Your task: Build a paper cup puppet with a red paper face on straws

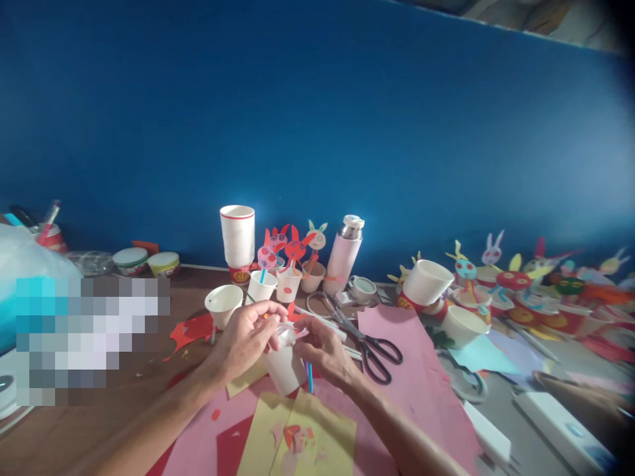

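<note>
Both hands meet over the mouth of a white paper cup, which stands tilted on pink paper. My left hand curls its fingers at the left of the rim; what its fingertips grip is hard to see. On the right side, my right hand has its fingers bent closed at the rim. By its fingertips shows a small pale pink strip, too blurred to name. A blue stick shows just below my right hand. Yellow paper with small cut scraps lies in front of the cup.
Black-handled scissors lie to the right on pink paper. Behind stand a paper cup stack, a thermos and cups with paper rabbit figures. More decorated cups crowd the right; lidded tubs sit left.
</note>
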